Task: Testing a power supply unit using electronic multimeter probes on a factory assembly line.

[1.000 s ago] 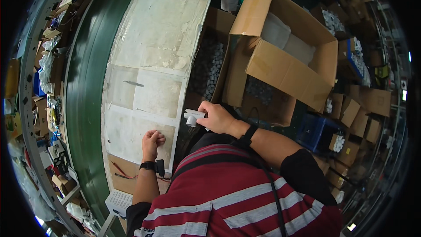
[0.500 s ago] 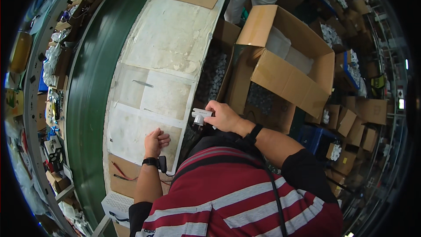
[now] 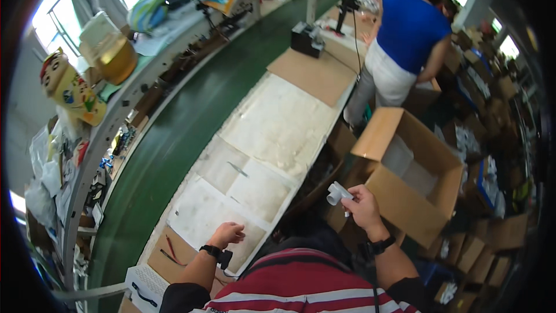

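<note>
My right hand (image 3: 364, 207) grips a pale grey, T-shaped pipe fitting (image 3: 337, 193) between thumb and fingers. It holds the fitting in the air just off the right edge of the worktable, in front of the big cardboard box. One round open end of the fitting points left. Over the near part of the white worktable (image 3: 258, 194) is my left hand (image 3: 227, 234), with nothing in it and its fingers loosely bent. I wear a dark band on each wrist.
A large open cardboard box (image 3: 405, 206) stands right of the table. Along the table's left side runs a green conveyor belt (image 3: 168, 168). A cardboard sheet (image 3: 313, 75) lies at the far end, near a person in blue (image 3: 405, 29). Red and black leads (image 3: 169, 247) lie at the near left.
The view has tilted up, showing more of the far end and the person. My right hand has moved right with the fitting, which has turned. The left hand stays over the table.
</note>
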`<action>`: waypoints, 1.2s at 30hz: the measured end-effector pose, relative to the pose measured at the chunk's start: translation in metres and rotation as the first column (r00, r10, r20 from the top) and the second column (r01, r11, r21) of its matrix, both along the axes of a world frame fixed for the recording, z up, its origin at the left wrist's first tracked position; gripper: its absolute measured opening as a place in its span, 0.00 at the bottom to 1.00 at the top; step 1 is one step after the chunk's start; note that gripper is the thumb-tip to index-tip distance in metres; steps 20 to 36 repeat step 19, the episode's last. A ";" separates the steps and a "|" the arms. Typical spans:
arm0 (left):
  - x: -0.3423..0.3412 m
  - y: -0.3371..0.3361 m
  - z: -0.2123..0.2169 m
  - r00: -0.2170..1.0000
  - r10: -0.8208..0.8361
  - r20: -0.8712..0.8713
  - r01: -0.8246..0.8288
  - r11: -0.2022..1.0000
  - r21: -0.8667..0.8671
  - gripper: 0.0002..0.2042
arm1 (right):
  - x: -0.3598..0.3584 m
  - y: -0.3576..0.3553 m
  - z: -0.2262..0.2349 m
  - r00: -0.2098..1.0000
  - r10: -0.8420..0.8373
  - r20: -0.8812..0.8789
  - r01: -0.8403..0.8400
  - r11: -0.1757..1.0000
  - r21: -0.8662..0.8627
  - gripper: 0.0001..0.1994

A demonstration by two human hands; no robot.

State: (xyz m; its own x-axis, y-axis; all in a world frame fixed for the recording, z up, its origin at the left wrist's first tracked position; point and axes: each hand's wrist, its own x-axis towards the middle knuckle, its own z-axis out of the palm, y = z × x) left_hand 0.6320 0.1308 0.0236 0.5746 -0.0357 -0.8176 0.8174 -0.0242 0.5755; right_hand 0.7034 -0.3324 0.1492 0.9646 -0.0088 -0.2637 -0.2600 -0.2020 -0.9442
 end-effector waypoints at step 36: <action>0.203 -0.006 0.322 0.558 -0.664 0.498 -0.471 0.241 0.849 0.22 | 0.478 0.000 0.274 0.823 -0.073 0.563 -0.099 0.958 0.269 0.15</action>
